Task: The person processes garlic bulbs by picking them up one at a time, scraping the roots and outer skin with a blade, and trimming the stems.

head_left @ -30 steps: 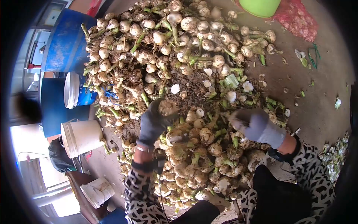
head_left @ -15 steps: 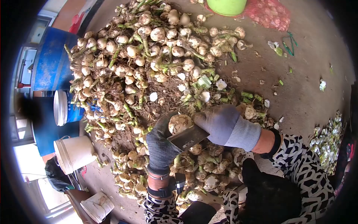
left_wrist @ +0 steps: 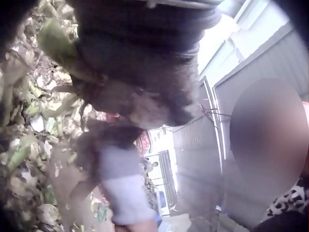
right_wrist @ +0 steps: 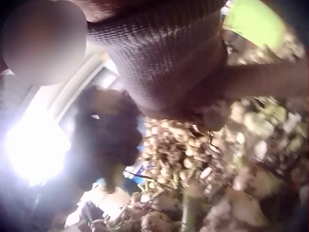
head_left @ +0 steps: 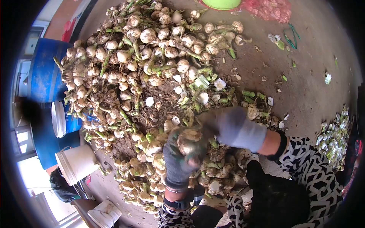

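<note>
My left hand [head_left: 175, 161], in a dark grey glove, grips a garlic bulb [head_left: 189, 140] with its cut face turned up. Close beside it my right hand [head_left: 232, 127], in a paler glove, holds a knife by its brown handle [right_wrist: 270, 81], which juts out past the fist in the right wrist view. The blade is lost in blur between the hands. Under both hands lies a heap of trimmed garlic bulbs [head_left: 152, 167]. In the left wrist view the dark glove [left_wrist: 140, 58] fills the top, with the pale glove [left_wrist: 124, 179] below it.
A large pile of garlic with stems [head_left: 125, 57] spreads beyond the hands. Buckets [head_left: 77, 163] and a blue barrel [head_left: 47, 70] stand at the left. A green tub [head_left: 222, 3] and a red net bag [head_left: 270, 9] are at the far side; peelings [head_left: 332, 142] lie at the right.
The hands were apart at first, the left with a bulb; they came together with the knife blade at the bulb. Since then the left hand has moved right and down, turning the bulb.
</note>
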The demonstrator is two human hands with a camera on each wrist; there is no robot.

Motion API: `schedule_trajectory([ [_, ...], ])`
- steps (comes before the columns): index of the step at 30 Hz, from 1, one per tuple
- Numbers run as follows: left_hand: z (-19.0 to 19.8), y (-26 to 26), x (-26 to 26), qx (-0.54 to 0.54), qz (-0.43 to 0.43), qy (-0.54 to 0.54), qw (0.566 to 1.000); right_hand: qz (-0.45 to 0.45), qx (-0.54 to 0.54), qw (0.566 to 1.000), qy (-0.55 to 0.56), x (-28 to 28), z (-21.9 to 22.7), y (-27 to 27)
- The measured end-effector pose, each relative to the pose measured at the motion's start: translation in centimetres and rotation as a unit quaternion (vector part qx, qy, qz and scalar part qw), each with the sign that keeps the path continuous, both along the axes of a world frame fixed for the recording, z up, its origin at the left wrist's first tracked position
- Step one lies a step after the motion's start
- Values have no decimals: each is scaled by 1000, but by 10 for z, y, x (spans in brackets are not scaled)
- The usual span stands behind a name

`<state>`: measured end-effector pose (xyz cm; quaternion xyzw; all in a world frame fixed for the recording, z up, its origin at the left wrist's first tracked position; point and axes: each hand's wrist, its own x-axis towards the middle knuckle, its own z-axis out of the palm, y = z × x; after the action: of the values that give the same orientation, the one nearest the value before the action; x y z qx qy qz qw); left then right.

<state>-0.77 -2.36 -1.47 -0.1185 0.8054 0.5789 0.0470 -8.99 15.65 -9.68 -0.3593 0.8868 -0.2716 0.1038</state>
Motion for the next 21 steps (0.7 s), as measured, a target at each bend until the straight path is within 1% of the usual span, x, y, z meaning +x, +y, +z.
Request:
schedule_trajectory([
  [1, 0, 3, -1, 29, -9, 16, 999, -32, 0, 998, -59, -8, -18, 3],
  [2, -1, 6, -1, 63, -25, 28, 997, -19, 256, 946, -199, -44, -16, 4],
  [3, -1, 8, -1, 92, -32, 43, 994, -97, 175, 940, -276, -40, -5, 18],
  [4, -4, 11, 0, 121, -25, 63, 990, -160, 95, 921, -343, -39, 3, 28],
  [5, -3, 14, 8, 151, -21, 72, 986, -151, 97, 920, -349, -26, 3, 27],
  [6, -2, 17, 9, 182, -29, 85, 979, -131, -100, 899, -406, -11, 5, 28],
  [7, 14, 16, -4, 171, -97, 20, 980, -102, -295, 846, -432, -4, 8, 30],
  [8, -5, 6, -7, 63, -142, 43, 987, -152, -390, 789, -449, 9, 32, 21],
  [9, 10, 8, -12, -105, -178, 106, 973, -158, -403, 779, -453, 9, 29, 21],
  [10, 24, 11, -17, -268, -209, 165, 926, -165, -417, 768, -457, 9, 28, 20],
  [11, 21, 12, -12, -271, -206, 165, 926, -161, -417, 769, -458, 12, 31, 21],
  [12, 13, 13, -5, -100, -144, 83, 981, -149, -395, 790, -444, 12, 38, 21],
  [13, 11, 18, -2, 77, -75, -2, 994, -139, -373, 810, -430, 13, 44, 20],
  [14, 15, 26, 2, 264, -3, -18, 964, -132, -376, 809, -432, 13, 47, 19],
  [15, 12, 24, 5, 248, 19, -18, 968, -108, -370, 867, -315, 13, 49, 19],
  [16, 12, 21, 8, 231, 43, -19, 972, -81, -361, 908, -194, 14, 52, 17],
  [17, 9, 26, 8, 222, 57, 50, 972, -104, -382, 907, -146, 15, 59, 19],
  [18, 11, 23, 9, 152, 39, 68, 985, -91, -391, 904, -150, 13, 64, 22],
  [20, 16, 17, 10, 176, -7, 111, 978, -84, -245, 952, -164, 8, 65, 34],
  [21, 28, 17, 14, 229, -16, 74, 971, -77, -251, 951, -165, 9, 40, 35],
])
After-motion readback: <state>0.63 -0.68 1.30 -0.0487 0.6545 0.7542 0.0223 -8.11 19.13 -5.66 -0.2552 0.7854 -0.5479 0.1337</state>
